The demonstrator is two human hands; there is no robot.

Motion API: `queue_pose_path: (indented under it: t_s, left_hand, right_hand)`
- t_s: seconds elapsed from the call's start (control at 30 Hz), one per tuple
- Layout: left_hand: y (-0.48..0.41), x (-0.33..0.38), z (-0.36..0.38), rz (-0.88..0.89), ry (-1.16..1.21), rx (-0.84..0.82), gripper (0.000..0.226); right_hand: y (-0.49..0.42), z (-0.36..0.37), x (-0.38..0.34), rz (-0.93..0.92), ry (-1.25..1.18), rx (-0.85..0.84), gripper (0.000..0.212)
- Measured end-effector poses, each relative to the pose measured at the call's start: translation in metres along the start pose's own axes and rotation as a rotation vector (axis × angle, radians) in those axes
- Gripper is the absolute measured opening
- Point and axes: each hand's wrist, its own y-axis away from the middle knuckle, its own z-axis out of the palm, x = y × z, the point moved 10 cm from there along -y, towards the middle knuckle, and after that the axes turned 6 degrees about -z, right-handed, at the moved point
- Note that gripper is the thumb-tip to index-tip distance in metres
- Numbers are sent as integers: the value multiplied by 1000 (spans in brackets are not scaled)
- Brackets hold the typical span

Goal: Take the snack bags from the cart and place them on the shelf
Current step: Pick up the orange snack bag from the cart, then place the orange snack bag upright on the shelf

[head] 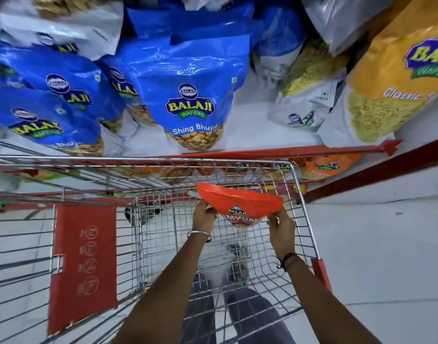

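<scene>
An orange snack bag [240, 203] hangs inside the wire cart [303, 194], near its far end. My left hand [206, 212] grips the bag's left edge and my right hand [280, 225] grips its right edge. Both hands hold it above the cart's mesh floor, below the rim. The white shelf [247, 125] with a red front edge lies just beyond the cart. Blue snack bags [188, 95] stand on the shelf's left and middle. A bare patch of shelf shows to the right of the blue bags.
A yellow bag [391, 78] and white bags [307, 100] fill the shelf's right side. Lower shelves with orange bags [329, 167] sit behind the cart's far wall. A red panel [84, 264] hangs on a second cart to the left. White floor tiles lie to the right.
</scene>
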Motion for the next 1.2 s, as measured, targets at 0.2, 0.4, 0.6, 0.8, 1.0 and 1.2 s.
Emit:
queue_pose_path:
  t_s: [0.2, 0.4, 0.6, 0.8, 1.0, 1.2]
  left_hand:
    - [40, 44, -30, 70, 118, 10, 28]
    - [126, 122, -59, 313, 307, 24, 26]
    - [229, 220, -65, 518, 400, 16, 20]
    - [319, 326, -65, 714, 491, -126, 10]
    - [381, 433, -52, 943, 483, -235, 26]
    - [401, 507, -31, 1083, 548, -239, 26]
  right_hand:
    - [11, -18, -38, -34, -147, 22, 24]
    - [32, -69, -137, -199, -350, 69, 19]
    - [56, -139, -260, -464, -446, 182, 19]
    - [64, -205, -370, -657, -680, 267, 24]
    - [51, -271, -459, -823, -739, 413, 25]
    - [12, -299, -514, -900, -889, 415, 23]
